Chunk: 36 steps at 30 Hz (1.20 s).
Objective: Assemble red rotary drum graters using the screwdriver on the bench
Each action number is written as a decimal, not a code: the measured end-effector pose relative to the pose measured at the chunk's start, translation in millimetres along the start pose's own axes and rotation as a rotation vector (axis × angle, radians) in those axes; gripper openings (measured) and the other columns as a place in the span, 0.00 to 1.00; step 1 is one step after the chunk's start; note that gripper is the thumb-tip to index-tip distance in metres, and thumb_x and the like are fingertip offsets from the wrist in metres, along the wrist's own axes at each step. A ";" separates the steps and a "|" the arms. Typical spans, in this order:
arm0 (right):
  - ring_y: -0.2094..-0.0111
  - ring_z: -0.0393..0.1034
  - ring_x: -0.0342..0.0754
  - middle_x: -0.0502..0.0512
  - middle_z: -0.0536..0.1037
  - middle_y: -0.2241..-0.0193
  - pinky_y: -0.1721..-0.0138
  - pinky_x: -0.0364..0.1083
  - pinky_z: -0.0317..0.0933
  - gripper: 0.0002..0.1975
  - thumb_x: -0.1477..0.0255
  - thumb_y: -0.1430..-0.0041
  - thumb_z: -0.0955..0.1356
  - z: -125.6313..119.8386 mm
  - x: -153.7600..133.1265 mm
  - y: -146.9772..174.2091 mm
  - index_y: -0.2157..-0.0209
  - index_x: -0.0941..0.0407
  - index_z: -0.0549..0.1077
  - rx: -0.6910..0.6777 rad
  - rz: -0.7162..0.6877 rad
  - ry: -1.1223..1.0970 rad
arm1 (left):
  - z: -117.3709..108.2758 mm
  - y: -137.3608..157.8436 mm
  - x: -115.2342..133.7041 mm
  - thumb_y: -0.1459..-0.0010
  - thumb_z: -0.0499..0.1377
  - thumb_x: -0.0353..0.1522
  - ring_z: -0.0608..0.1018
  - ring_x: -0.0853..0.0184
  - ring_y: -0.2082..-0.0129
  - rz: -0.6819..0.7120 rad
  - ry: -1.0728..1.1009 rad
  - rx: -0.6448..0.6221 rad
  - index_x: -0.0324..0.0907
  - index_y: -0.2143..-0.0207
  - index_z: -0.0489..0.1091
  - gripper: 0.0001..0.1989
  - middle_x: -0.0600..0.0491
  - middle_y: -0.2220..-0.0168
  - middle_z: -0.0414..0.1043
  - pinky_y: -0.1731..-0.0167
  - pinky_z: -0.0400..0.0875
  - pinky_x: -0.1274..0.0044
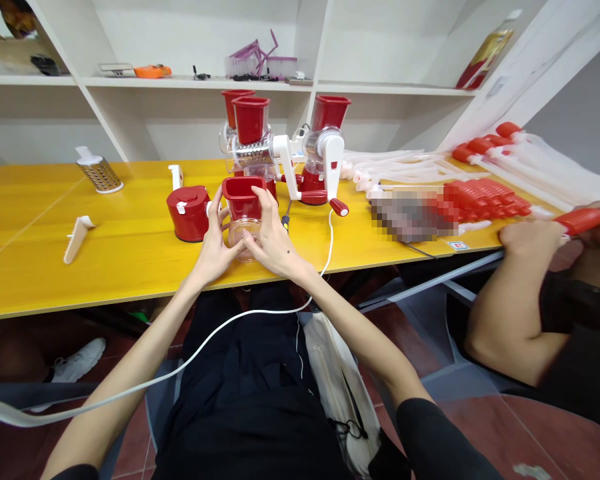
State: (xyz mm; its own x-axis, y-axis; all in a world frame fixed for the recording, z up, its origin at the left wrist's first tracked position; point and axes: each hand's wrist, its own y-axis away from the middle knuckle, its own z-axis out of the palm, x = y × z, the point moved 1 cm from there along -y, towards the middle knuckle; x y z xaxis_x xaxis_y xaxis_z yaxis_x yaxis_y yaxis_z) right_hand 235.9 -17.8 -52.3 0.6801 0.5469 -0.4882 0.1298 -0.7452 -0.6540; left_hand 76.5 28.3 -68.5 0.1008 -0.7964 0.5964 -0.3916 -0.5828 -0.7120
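Between my two hands, near the table's front edge, is a grater housing with a red square hopper [243, 190] and a clear round body below it. My left hand [215, 235] curls around its left side. Its right side is held by my right hand [274, 235], with the index finger by the hopper rim and both thumbs low in front. Just left of my left hand stands a red round grater base [189, 212]. A white handle piece [175, 176] lies behind that base. The housing's back and underside are hidden.
Assembled red-and-white rotary graters [325, 150] stand behind my hands. A metal grating drum [101, 175] and a white crank part [78, 239] lie left. A white cable [250, 312] crosses over my lap. At right, a co-worker's hands hold a red part [580, 221] beside red-and-clear pieces [485, 199].
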 end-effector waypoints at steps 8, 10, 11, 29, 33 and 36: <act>0.21 0.42 0.51 0.59 0.40 0.24 0.19 0.62 0.49 0.38 0.61 0.34 0.60 -1.5 -1.5 0.7 0.27 0.50 0.41 -0.019 0.014 0.010 | 0.2 0.3 0.4 0.41 0.66 0.56 0.73 0.49 0.34 -0.005 -0.002 0.000 0.60 0.24 0.35 0.55 0.40 0.33 0.65 0.37 0.72 0.51; 0.21 0.43 0.52 0.59 0.39 0.24 0.19 0.62 0.50 0.39 0.61 0.34 0.60 -1.6 -1.5 0.4 0.27 0.51 0.41 -0.029 0.014 -0.003 | -0.1 0.3 0.8 0.41 0.65 0.56 0.72 0.49 0.33 -0.010 -0.005 -0.005 0.59 0.24 0.34 0.55 0.40 0.32 0.65 0.36 0.71 0.52; 0.21 0.43 0.52 0.59 0.38 0.24 0.19 0.63 0.50 0.39 0.61 0.35 0.60 -1.5 -1.6 0.3 0.27 0.52 0.42 -0.030 0.013 -0.009 | -0.3 0.3 0.9 0.41 0.65 0.56 0.72 0.50 0.33 -0.013 -0.005 -0.008 0.59 0.24 0.34 0.55 0.40 0.31 0.64 0.36 0.71 0.52; 0.32 0.62 0.49 0.61 0.62 0.33 0.24 0.59 0.60 0.35 0.50 0.36 0.67 -8.6 6.1 -5.8 0.35 0.50 0.54 0.042 -0.010 -0.316 | -58.9 -10.9 35.5 0.44 0.70 0.53 0.72 0.48 0.32 -0.077 -0.216 -0.104 0.51 0.30 0.61 0.44 0.43 0.31 0.66 0.32 0.68 0.56; 0.31 0.61 0.49 0.61 0.61 0.33 0.24 0.59 0.60 0.35 0.51 0.38 0.69 -8.4 5.6 -7.5 0.37 0.50 0.55 0.043 0.009 -0.344 | -90.2 -14.7 26.4 0.43 0.68 0.54 0.70 0.47 0.33 -0.111 -0.459 0.244 0.50 0.37 0.68 0.36 0.44 0.36 0.69 0.30 0.63 0.55; 0.33 0.63 0.50 0.61 0.63 0.35 0.27 0.60 0.63 0.36 0.49 0.40 0.70 -6.1 7.1 -10.4 0.39 0.50 0.56 0.058 0.038 -0.341 | -98.0 -13.1 -5.8 0.47 0.70 0.57 0.66 0.46 0.29 -0.271 -0.431 0.333 0.48 0.32 0.61 0.46 0.39 0.32 0.64 0.29 0.60 0.55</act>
State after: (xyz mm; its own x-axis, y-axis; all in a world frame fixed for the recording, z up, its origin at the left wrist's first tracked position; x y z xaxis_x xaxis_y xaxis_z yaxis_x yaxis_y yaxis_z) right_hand 243.8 -8.4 -45.5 0.4026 0.6221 -0.6714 0.0606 -0.7500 -0.6586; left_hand -8.5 56.5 -26.3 0.5457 -0.5659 0.6181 -0.0004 -0.7377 -0.6751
